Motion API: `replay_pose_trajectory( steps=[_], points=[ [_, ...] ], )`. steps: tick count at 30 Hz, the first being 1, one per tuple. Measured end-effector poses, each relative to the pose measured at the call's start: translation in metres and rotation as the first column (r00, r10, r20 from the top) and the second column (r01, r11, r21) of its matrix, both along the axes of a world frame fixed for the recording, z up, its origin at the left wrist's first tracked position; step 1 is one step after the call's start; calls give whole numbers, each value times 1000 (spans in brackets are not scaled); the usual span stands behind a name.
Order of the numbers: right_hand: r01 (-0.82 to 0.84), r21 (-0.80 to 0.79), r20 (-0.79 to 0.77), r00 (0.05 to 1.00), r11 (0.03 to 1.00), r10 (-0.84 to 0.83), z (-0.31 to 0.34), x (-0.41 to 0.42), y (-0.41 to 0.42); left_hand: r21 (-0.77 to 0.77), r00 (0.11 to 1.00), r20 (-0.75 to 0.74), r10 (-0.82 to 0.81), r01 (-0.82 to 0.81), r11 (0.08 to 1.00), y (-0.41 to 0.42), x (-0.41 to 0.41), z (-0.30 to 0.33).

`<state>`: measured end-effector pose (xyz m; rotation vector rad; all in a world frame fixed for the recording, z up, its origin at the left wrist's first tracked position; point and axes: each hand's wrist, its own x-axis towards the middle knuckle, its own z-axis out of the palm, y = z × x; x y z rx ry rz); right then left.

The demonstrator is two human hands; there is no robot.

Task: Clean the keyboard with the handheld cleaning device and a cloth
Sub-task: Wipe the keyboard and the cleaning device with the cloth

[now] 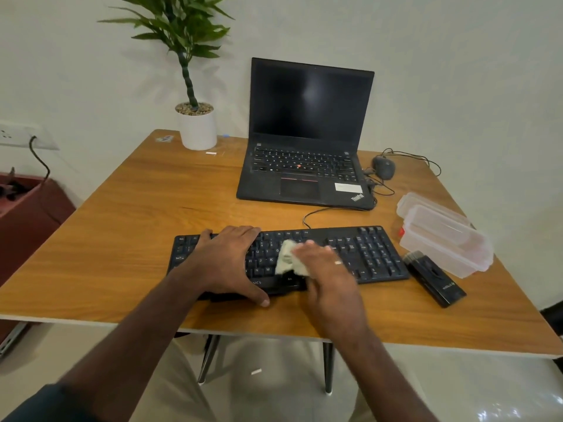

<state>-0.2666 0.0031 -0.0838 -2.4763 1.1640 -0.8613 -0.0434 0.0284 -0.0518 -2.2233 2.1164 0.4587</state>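
The keyboard (289, 257) is a flat, rigid slab of black plastic, light enough to skid on the smooth wooden table (152, 208), so it wants pinning by its frame, not its keys. The left hand (228, 260) does that: fingers spread flat over the left half, thumb hooked on the near edge at about 6 o'clock. The cloth (288, 257) is small, pale, limp and crumpled; it handles best bunched under flat fingers. The right hand (326, 269) presses it onto the middle keys; motion blur hides how firmly the fingers close on it, though they seem laid over it rather than clenched. The keyboard lies near the table's front edge, its cable running toward 12 o'clock to the laptop (307, 141). The handheld cleaning device (434, 280), a dark, stiff bar, rests untouched at the keyboard's 3 o'clock, beside clear plastic boxes (444, 236).
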Motion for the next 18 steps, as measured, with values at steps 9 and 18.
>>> replay_pose_trajectory(
  steps=[9, 18],
  points=[
    [-327, -49, -232, 923, 944, 307, -13, -35, -16, 12, 999, -38, 24, -24, 1000, 1, 4, -1],
    [112, -28, -15, 994, 993, -112, 6, -54, -33, 25, 999, -49, 24, -23, 999, -1, 5, -1]
  ],
)
